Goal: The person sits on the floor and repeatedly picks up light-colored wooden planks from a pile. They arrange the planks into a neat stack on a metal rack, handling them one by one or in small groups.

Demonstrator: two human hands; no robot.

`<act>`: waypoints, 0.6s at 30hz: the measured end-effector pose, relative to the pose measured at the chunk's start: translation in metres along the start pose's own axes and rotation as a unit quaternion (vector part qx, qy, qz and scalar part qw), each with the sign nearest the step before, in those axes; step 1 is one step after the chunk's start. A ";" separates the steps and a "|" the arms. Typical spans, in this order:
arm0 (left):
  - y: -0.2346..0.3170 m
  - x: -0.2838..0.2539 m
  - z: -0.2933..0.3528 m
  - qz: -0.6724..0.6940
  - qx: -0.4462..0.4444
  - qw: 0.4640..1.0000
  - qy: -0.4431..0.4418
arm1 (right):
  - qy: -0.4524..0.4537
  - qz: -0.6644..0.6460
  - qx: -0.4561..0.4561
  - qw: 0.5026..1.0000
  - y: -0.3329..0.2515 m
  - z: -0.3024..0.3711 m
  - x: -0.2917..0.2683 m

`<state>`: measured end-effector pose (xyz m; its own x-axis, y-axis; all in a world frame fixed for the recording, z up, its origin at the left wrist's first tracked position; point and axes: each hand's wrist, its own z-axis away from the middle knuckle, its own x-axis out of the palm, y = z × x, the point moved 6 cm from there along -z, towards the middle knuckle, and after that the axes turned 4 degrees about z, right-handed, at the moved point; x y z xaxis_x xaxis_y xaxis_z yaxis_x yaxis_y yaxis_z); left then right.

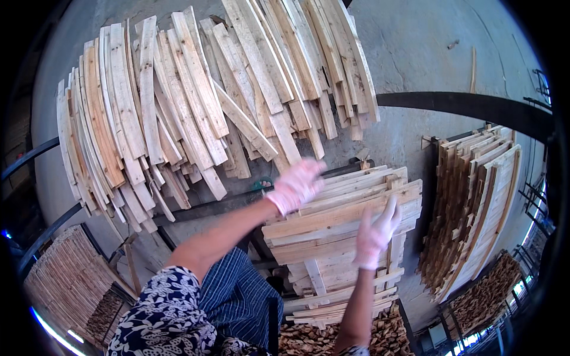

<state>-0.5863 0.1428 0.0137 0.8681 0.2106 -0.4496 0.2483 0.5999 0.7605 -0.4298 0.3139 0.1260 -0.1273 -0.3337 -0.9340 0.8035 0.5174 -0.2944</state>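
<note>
My left hand (295, 186), in a pale work glove, hangs over the gap between a large heap of planks (184, 101) and a smaller stack of boards (347, 216). Motion smears its fingers, so whether it is open or closed cannot be told. The right hand (375, 234), gloved too, is above the right part of the stacked boards with thumb and fingers apart and nothing in it. Pale, rough-sawn boards lie crosswise on top of this stack, their edges uneven. Whether either hand touches the wood is unclear.
To the right stands a tall stack of wooden panels (469, 207). Dark metal bars (457, 107) run beside the plank heap. Short wood pieces (338, 341) are piled below the board stack. More stacked timber (65, 279) stands at lower left on the concrete floor.
</note>
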 end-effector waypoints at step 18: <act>0.008 -0.104 -0.258 0.269 -0.325 0.905 0.055 | -0.265 -0.299 0.145 0.905 0.016 -0.224 0.245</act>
<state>-0.7852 0.3248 -0.0544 0.7309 0.6616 -0.1677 -0.5337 0.7072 0.4637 -0.5777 0.4170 -0.1526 -0.3546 -0.8564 -0.3753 0.8122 -0.0832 -0.5774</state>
